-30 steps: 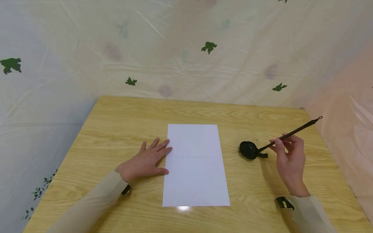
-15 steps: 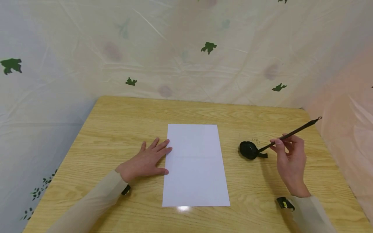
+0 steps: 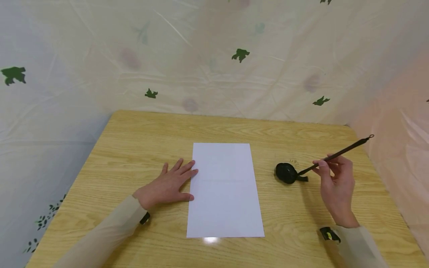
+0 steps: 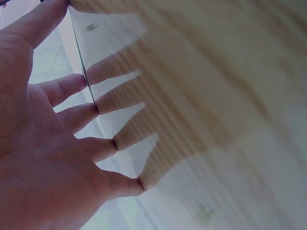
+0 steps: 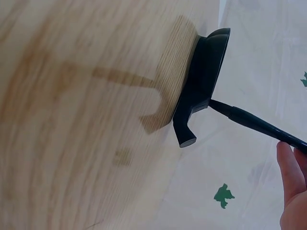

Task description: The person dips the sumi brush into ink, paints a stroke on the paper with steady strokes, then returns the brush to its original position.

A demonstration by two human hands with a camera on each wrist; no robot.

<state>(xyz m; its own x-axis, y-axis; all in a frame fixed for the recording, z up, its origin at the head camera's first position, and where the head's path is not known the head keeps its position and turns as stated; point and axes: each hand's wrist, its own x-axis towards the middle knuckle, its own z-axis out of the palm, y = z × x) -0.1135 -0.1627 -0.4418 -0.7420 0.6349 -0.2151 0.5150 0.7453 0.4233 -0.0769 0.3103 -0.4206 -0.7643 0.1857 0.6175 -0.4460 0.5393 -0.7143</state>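
A white sheet of paper (image 3: pixel 224 190) lies flat on the table. My left hand (image 3: pixel 167 186) rests with spread fingers at its left edge; the left wrist view shows the fingertips (image 4: pixel 129 186) touching the surface. On the right, my right hand (image 3: pixel 336 186) pinches a dark writing brush (image 3: pixel 348 149) by its shaft, between thumb and fingers. The brush tilts down to the left, its tip at the rim of a small black ink dish (image 3: pixel 286 173) with a short curved handle. In the right wrist view the brush (image 5: pixel 261 125) meets the dish (image 5: pixel 204 67) beside that handle; its bristles are hidden.
The wooden table (image 3: pixel 151 130) carries small dark marks behind the ink dish. A pale curtain (image 3: pixel 201 56) with green bird shapes hangs along the back and both sides. Each wrist wears a black strap.
My right hand and the brush have shifted slightly to the right, the brush tip staying near the ink dish's rim. The left hand and the paper have stayed in place.
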